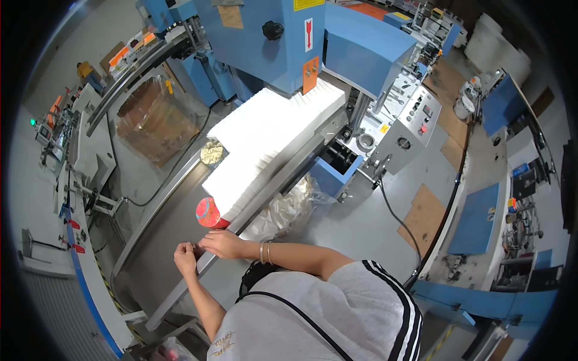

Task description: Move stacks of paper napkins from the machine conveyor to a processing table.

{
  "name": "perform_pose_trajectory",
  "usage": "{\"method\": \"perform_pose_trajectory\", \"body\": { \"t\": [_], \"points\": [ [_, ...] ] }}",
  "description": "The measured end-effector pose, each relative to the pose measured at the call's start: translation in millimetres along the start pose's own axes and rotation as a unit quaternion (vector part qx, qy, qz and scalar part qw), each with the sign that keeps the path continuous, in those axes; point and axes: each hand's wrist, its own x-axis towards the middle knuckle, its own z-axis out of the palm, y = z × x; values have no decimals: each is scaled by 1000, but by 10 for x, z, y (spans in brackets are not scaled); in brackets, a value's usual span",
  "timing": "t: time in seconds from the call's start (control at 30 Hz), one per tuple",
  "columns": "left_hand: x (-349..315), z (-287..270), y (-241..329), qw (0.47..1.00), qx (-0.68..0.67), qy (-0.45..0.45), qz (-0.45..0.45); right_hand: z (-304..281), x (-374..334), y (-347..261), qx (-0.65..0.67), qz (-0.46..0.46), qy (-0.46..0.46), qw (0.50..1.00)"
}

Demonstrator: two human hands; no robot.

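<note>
My left hand [185,260] and my right hand [220,243] are close together over the near rail of a metal table [147,225]. The fingers of both hands are curled in. Whatever they may hold is too small or hidden to make out. Just beyond my right hand is a round red container [208,212] with a coloured pattern, beside the near end of a long block of stacked white sheets [259,123]. A second round container [211,153], pale yellow on top, is at the left side of the stack.
A blue machine [259,45] stands over the far end of the stack. To the right are its control panel [421,114] and a blue open box [335,171]. Crumpled clear plastic [289,207] lies below the rail. A bagged carton [156,117] stands at the left.
</note>
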Motion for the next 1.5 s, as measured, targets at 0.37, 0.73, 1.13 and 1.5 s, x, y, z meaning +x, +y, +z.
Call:
{"method": "perform_pose_trajectory", "body": {
  "t": [0.37, 0.73, 1.13, 1.5],
  "points": [
    [-75, -29, 136, 1000, 27, 10, -2, -8, 2, -8, -4, 0, -9, 1000],
    [-25, -5, 28, 999, 45, 15, -6, -32, 7, -30, 1, -2, 2, 1000],
    [-58, -17, 105, 1000, 27, 11, -1, -13, -10, -2, -10, -7, -1, 1000],
    [-59, -14, 118, 999, 43, 13, -2, -17, -5, -1, -14, -14, 1, 1000]
  ]
}}
